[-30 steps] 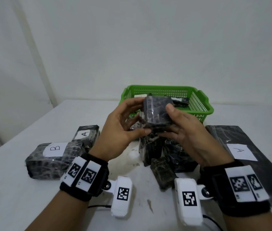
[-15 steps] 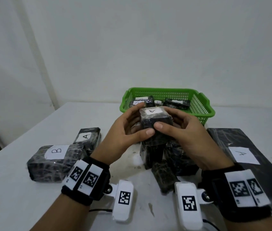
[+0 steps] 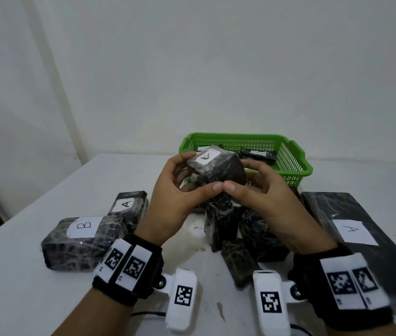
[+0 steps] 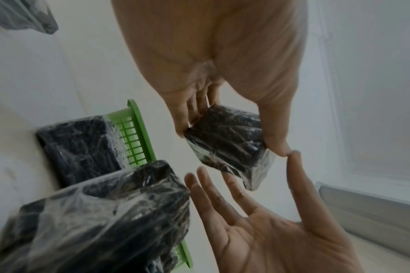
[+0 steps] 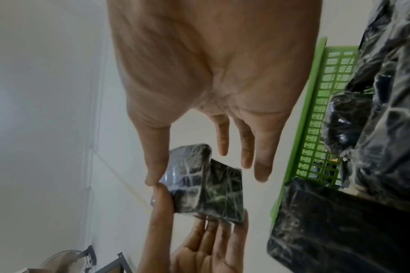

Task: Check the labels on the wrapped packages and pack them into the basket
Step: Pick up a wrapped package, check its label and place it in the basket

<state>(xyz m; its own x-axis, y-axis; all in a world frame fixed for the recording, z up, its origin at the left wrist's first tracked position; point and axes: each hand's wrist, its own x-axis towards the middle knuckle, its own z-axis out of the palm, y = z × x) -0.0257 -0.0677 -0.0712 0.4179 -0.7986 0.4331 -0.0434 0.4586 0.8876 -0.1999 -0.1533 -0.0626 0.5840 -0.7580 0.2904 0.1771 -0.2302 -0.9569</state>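
A small black package wrapped in clear film (image 3: pixel 218 173) is held in the air just in front of the green basket (image 3: pixel 294 166). Its white label (image 3: pixel 207 156) reads A and faces up. My left hand (image 3: pixel 204 170) grips it, thumb on the near face and fingers on the far side. In the left wrist view the left hand (image 4: pixel 231 141) pinches the package (image 4: pixel 222 157). My right hand (image 3: pixel 238 175) has straight, spread fingers. In the right wrist view only the right thumb tip (image 5: pixel 152 177) touches the package (image 5: pixel 213 190), beside the left thumb.
On the white table lie a B-labelled package (image 3: pixel 83 238), an A-labelled package (image 3: pixel 129 204) and a long flat A-labelled package (image 3: pixel 352 229). Several unlabelled-side packages (image 3: pixel 240 238) are piled under my hands. The basket holds a few packages (image 3: pixel 257 154). A wall stands behind.
The package was turned over between both hands until its A label faced up. The right fingers have loosened and straightened, and the package sits a little closer to the basket.
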